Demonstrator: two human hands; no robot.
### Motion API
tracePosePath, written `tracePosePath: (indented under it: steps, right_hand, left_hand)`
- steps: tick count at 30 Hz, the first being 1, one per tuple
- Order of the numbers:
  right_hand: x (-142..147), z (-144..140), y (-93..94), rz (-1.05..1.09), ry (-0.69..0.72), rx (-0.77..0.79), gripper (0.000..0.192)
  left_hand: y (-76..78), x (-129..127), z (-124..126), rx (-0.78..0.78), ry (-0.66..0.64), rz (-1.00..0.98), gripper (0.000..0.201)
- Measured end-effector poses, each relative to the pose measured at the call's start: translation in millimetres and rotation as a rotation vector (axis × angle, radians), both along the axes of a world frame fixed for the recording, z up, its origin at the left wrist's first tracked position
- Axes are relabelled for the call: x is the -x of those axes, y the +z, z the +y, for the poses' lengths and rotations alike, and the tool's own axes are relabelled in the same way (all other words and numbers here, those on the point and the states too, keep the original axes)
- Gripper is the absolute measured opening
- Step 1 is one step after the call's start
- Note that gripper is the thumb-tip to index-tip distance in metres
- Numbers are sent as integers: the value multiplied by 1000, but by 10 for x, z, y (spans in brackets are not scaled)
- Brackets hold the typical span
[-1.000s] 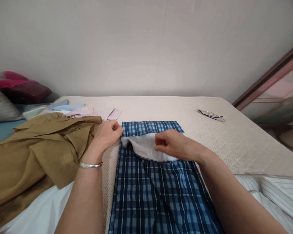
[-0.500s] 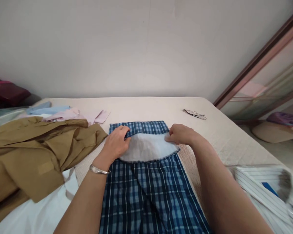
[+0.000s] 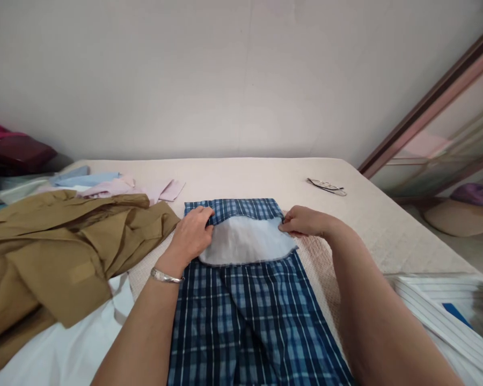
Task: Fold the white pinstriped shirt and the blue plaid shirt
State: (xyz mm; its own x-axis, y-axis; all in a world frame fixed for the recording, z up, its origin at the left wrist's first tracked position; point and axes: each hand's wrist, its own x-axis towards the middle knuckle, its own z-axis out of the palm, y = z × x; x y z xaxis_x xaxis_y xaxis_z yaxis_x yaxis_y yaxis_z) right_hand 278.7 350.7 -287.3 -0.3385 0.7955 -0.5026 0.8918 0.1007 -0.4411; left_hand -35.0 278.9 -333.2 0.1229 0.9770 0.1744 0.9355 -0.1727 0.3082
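- At nine o'clock, the crumpled tan cotton garment [image 3: 60,246] sprawls over the cream textured bed cover [image 3: 265,179], with a plain white sheet [image 3: 64,354] showing under its near edge.
- Toward ten o'clock, beyond the tan heap, lie pale pink and light blue folded clothes [image 3: 116,185], and further out a dark maroon cushion [image 3: 12,153] sits against the wall.
- My left hand [image 3: 191,236], a thin silver bangle [image 3: 166,276] on its wrist, curls its fingers over the left end of the white fabric flap [image 3: 245,241], pinching it together with the checked cloth beneath.
- Dead centre, from twelve o'clock running down to six, lies the blue, white and navy checked cotton garment [image 3: 245,321], flat and lengthwise; the white flap lies across its far end, just short of the top edge.
- My right hand [image 3: 306,221] pinches the right end of that flap, thumb and fingers closed on the cloth; my hands are apart, one at each end.
- At one o'clock, wire-framed spectacles [image 3: 327,186] rest folded on the bed cover, well apart from the garment.
- At four o'clock lies a white shirt with thin dark stripes [image 3: 438,311].
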Motion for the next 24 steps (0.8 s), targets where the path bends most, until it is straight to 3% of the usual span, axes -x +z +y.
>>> tracePosePath:
  steps: [2, 4, 6, 8, 10, 12, 16, 19, 22, 24]
  right_hand:
    - [104, -38, 67, -169, -62, -206, 26]
    - [293, -127, 144, -209, -88, -466, 19]
    - [534, -234, 139, -105, 12, -683, 15]
    - [763, -321, 27, 45, 201, -777, 25]
    - [915, -365, -126, 97, 353, -773, 27]
    - [968, -366, -234, 74, 405, -713, 20]
    - [935, -327, -266, 154, 282, -726, 22]
    - [976, -337, -371, 239, 298, -836, 44]
    - [1072, -375, -592, 155, 404, -766, 69]
    - [1115, -396, -696, 91, 415, -717, 76]
  left_hand:
    - [31, -32, -19, -38, 13, 42, 27]
    - [64, -55, -26, -94, 23, 60, 26]
    - [81, -63, -22, -153, 28, 39, 29]
    - [73, -52, -16, -177, 35, 17, 30]
    - [44, -29, -17, -132, 63, 60, 28]
    - [17, 4, -27, -61, 128, 141, 25]
    - [42, 110, -40, -77, 360, 168, 22]
    - [98, 240, -29, -70, 507, 74, 21]
    - [111, 371, -6, -30, 570, -31, 18]
    - [93, 418, 16, -25, 563, -96, 18]
